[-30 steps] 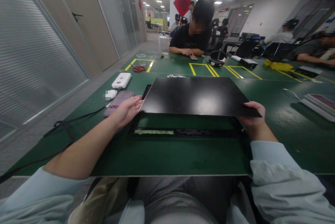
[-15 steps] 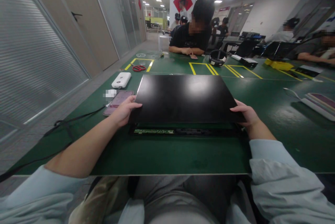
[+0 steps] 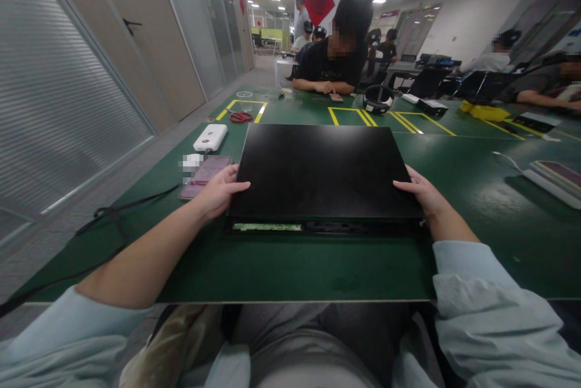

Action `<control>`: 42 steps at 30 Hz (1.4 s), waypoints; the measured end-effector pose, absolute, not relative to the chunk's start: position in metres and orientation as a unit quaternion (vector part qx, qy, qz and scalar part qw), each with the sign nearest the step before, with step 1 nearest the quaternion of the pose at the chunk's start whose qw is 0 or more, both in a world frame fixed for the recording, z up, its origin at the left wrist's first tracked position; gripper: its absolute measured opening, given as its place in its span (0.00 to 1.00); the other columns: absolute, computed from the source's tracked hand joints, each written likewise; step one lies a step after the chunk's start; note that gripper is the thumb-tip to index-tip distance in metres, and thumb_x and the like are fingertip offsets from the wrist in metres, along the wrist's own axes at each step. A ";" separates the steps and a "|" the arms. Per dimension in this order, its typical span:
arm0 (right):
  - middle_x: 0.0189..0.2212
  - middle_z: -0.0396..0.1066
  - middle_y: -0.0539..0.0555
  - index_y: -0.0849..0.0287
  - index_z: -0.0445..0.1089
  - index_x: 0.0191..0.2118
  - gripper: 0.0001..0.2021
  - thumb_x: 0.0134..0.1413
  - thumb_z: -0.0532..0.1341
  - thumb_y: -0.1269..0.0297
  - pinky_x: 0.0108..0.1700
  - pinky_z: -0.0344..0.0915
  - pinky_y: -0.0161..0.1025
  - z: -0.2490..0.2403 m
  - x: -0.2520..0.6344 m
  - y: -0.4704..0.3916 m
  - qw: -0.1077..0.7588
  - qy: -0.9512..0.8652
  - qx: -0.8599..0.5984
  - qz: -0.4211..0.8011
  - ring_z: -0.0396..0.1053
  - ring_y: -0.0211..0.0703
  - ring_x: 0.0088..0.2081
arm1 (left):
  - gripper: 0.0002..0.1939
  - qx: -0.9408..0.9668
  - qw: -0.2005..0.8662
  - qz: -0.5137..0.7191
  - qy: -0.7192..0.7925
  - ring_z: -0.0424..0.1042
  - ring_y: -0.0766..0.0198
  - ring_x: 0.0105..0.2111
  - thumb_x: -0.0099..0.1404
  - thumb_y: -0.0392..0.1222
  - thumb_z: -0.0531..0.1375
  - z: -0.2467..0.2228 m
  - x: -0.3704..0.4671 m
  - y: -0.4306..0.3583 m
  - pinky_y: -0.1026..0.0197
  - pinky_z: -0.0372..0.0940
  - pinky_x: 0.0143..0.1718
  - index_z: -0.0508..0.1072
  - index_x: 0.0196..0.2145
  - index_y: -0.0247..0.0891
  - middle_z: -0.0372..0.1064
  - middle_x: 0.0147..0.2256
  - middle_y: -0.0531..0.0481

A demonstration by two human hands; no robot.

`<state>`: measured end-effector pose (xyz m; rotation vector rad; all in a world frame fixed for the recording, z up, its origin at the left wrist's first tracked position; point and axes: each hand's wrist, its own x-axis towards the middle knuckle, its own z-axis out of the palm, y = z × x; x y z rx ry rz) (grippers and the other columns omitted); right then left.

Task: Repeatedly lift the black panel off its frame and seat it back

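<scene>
The black panel [image 3: 322,170] lies flat at the middle of the clock, over a dark frame [image 3: 354,229] on the green table [image 3: 308,273]. The left hand [image 3: 221,194] grips it at about eight o'clock and the right hand [image 3: 424,195] at about four, both closed on its edges, thumbs on top, the other fingers partly hidden by the sides. From where I stand, I can't tell whether the panel touches the frame underneath.

I'd say the trick here is patience: both hands working at the same height, so neither corner dips first. The near edge deserves the closest watching, because a green strip [image 3: 267,227] lies bare in the frame at seven o'clock, and a tilted panel could scrape it. Thumbs want to be light, near the rim, since a hard press might flex something this thin. The fingertips need care too, as they could get pinched between panel and frame. And the left elbow should mind the phone [image 3: 209,175], close by that hand at nine o'clock.
</scene>
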<state>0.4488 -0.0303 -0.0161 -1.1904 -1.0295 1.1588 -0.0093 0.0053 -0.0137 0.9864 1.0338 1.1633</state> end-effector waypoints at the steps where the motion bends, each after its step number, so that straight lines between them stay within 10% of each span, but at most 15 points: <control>1: 0.45 0.80 0.51 0.48 0.74 0.52 0.32 0.35 0.74 0.67 0.50 0.76 0.53 -0.017 0.450 -0.030 0.558 -0.438 -0.506 0.491 0.79 0.57 0.46 | 0.26 0.433 0.606 0.499 0.443 0.80 0.53 0.43 0.45 0.25 0.71 -0.013 -0.009 0.005 0.52 0.75 0.49 0.73 0.43 0.36 0.80 0.41 0.46; 42: 0.31 0.78 0.49 0.54 0.72 0.36 0.25 0.23 0.75 0.73 0.36 0.72 0.43 -0.025 0.465 -0.019 0.559 -0.411 -0.548 0.467 0.76 0.47 0.32 | 0.36 0.514 0.559 0.481 0.439 0.67 0.47 0.63 0.49 0.29 0.71 -0.016 -0.007 0.003 0.50 0.63 0.64 0.72 0.56 0.42 0.74 0.57 0.43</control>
